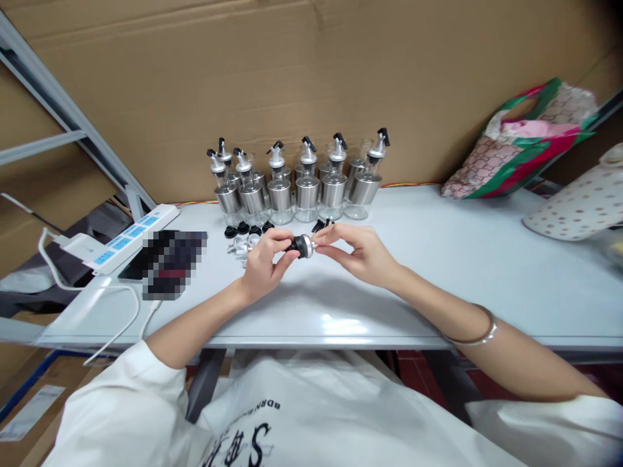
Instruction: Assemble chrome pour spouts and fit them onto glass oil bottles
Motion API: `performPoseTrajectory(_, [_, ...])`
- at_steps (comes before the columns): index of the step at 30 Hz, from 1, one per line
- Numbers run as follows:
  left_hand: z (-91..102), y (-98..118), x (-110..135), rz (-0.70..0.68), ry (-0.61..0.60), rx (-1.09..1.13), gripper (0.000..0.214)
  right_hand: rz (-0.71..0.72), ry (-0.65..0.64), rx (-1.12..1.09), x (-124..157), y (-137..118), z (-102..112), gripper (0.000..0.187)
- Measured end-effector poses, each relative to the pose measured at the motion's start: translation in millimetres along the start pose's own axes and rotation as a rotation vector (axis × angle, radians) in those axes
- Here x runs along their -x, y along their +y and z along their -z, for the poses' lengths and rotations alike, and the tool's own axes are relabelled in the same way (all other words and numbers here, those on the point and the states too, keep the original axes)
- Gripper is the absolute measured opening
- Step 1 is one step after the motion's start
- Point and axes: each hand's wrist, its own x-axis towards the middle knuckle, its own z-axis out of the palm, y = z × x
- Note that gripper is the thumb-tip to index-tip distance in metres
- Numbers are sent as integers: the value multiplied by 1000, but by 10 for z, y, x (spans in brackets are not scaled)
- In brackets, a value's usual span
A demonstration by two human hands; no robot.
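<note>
Between my hands, above the table, is a bottle pourer top with a black stopper end and a silver collar. My left hand pinches its black end. The fingertips of my right hand grip the narrow silver spout end. Just behind my left hand lie several black stoppers and silver spout pieces, partly hidden by the hand. Small black levers lie behind my right fingers. Farther back stand glass and steel oil bottles in rows, the front ones topped with silver pourers and black levers.
A white power strip with cables and a phone-like dark object, blurred out, lie at the left. A patterned bag and a dotted white item stand at the right. Cardboard lines the back of the table.
</note>
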Motion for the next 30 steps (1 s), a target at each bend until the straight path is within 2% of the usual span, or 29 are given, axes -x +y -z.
performPoseTrajectory(7, [12,59,-13,-63,-11,-8,4,-231,-105,-329,10,-43,-5,23])
performPoseTrajectory(10, [0,41,4,-58,-19,-33,5,-202,-104,-238,13,-41,-1,24])
performPoseTrajectory(16, [-31,14,29,7,-49,17,4,-6,-110,87,20,-30,20,15])
performPoseTrajectory(20, [-40,25,29,26,-54,35,2,-4,-117,102,13,-34,29,11])
performPoseTrajectory(24, [-25,60,9,-20,-60,35,2,-169,-133,-82,3,-48,22,13])
performPoseTrajectory(27, [-20,71,5,-47,-66,66,1,-330,-179,-369,-2,-54,4,20])
performPoseTrajectory(30, [-40,54,27,-52,-52,112,4,-418,-228,-642,-9,-51,-19,22])
